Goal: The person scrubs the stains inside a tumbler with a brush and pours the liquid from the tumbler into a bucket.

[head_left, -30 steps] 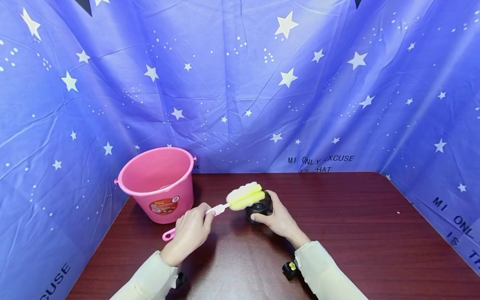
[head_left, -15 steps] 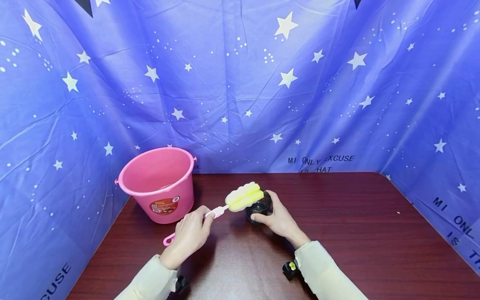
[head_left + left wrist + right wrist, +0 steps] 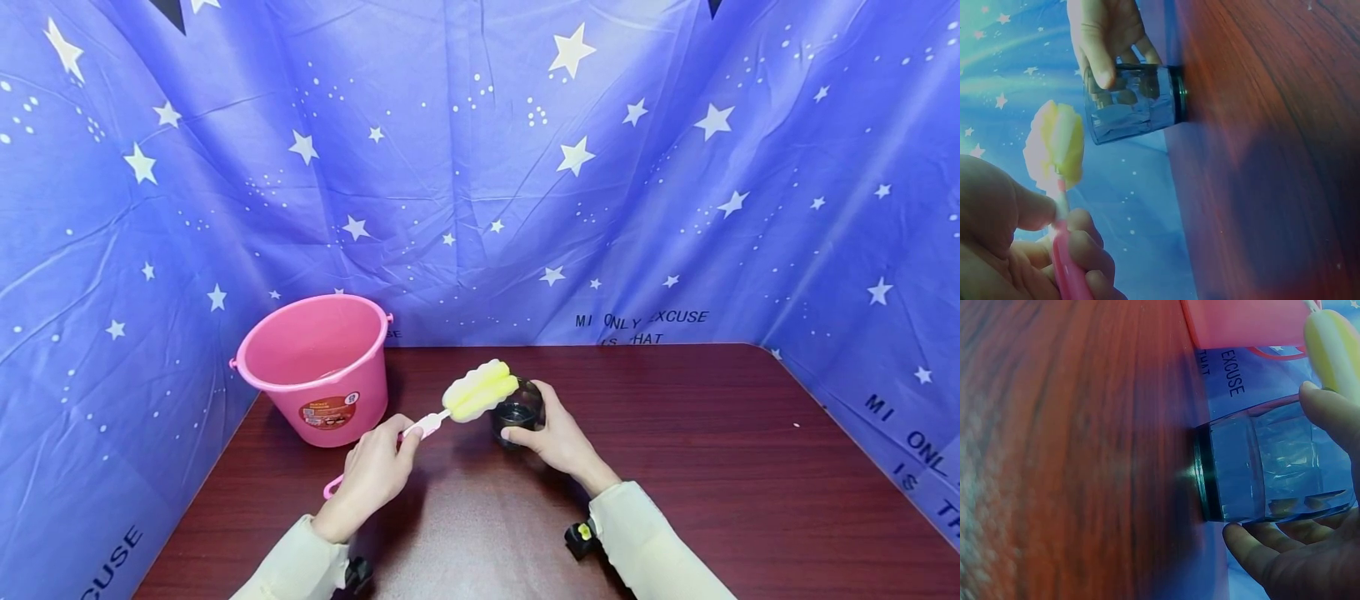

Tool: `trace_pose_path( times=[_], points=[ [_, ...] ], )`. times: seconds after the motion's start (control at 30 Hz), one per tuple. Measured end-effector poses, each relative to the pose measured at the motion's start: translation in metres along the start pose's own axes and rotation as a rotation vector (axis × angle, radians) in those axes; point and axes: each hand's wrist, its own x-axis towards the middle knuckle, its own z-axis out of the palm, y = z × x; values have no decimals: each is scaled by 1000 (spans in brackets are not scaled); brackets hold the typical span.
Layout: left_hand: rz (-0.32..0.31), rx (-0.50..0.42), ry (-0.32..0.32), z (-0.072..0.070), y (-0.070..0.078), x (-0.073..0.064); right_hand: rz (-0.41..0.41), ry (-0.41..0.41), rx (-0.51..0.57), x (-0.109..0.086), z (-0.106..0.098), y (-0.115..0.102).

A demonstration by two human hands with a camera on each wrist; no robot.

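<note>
My left hand (image 3: 372,475) grips the pink handle of a sponge cup brush (image 3: 480,392), thumb and fingers round it in the left wrist view. The brush head is fluffy yellow and white foam, raised beside the mouth of a dark see-through glass (image 3: 516,414). In the left wrist view the foam head (image 3: 1057,147) is apart from the glass (image 3: 1129,103). My right hand (image 3: 562,442) holds the glass around its side, thumb on the near face. The glass stands upright, its thick base at the tabletop in the right wrist view.
A pink bucket (image 3: 375,383) with an orange label stands at the left on the dark reddish wooden table (image 3: 712,467). A blue star-patterned cloth (image 3: 450,167) hangs close behind the table and along both sides.
My left hand has drawn the brush a little to the left, away from the glass, uncovering more of its mouth. My right hand and the glass have stayed in place.
</note>
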Motion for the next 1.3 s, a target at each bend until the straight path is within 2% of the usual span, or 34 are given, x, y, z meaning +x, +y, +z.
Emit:
trace_pose_path(
  times=[0.27, 0.43, 0.5, 0.7, 0.93, 1.3],
  points=[
    [-52, -29, -15, 0, -6, 0, 8, -1, 2, -1, 0, -2],
    [-73, -40, -16, 0, -9, -2, 12, -13, 31, -10, -4, -29],
    [-76, -42, -15, 0, -10, -2, 12, -13, 36, -12, -5, -33],
    [-83, -33, -1, 1, -15, -3, 11, -4, 32, -3, 0, -6],
    [-94, -35, 5, 2, -19, -5, 3, -7, 33, -2, 0, -2],
    [-106, -38, -3, 2, -22, -8, -3, -25, 46, -17, -7, -42]
  ],
)
